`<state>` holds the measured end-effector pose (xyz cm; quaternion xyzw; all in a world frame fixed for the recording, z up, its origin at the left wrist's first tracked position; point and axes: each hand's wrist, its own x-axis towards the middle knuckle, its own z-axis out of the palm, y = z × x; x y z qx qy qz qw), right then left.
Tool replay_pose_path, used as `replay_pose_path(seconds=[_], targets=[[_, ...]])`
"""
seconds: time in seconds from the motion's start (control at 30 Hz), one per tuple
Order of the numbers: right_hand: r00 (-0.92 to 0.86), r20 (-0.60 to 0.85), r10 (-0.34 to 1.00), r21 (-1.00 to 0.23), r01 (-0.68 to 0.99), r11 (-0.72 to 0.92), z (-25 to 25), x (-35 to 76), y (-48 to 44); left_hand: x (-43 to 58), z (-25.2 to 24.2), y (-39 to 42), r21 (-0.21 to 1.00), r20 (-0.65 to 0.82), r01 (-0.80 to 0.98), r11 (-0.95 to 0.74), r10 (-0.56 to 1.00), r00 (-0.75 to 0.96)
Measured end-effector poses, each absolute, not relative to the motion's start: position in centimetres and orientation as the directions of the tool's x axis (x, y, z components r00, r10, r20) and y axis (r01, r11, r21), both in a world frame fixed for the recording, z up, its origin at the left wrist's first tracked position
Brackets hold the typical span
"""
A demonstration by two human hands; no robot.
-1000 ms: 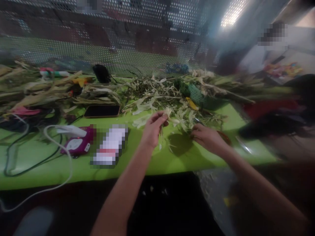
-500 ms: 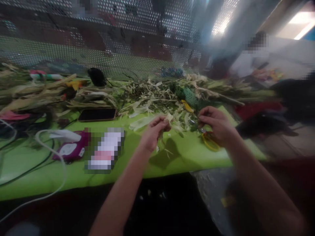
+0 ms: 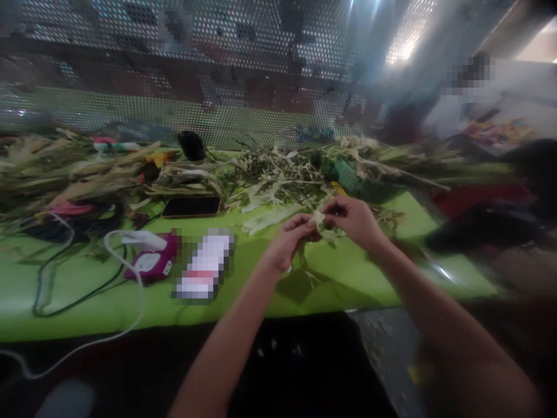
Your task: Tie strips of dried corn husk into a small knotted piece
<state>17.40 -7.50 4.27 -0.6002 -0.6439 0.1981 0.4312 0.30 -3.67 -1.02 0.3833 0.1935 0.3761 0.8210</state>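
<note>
Left hand (image 3: 296, 239) pinches the pale leafy bit (image 3: 318, 219), thin strands (image 3: 310, 271) trailing nearward; right hand (image 3: 353, 223)'s just right of it, can't tell if gripping.

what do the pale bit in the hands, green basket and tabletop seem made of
The pale bit: probably dried leaf or husk, matte, from its thin, crumpled look. The green basket: likely moulded plastic, even colour with small holes; finish unclear. The tabletop: perhaps plastic or a plastic cover, smooth with soft sheen.
</note>
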Motion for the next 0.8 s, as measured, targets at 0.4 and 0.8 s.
replay_pose_path(seconds=[0.4, 0.8], targets=[[0.095, 0.311, 0.946, -0.827, 0.517, 0.22, 4.52, 16.87, -7.49, 0.26, -0.74, -3.66, 0.758, -0.04, -0.481, 0.44, 0.768, 0.639], [0.123, 0.275, 0.954, -0.877, 0.438, 0.196, 3.94, 16.75, -6.76, -0.01, -0.76, -4.04, 0.781, 0.0, -0.406, 0.474, 0.651, 0.759]])
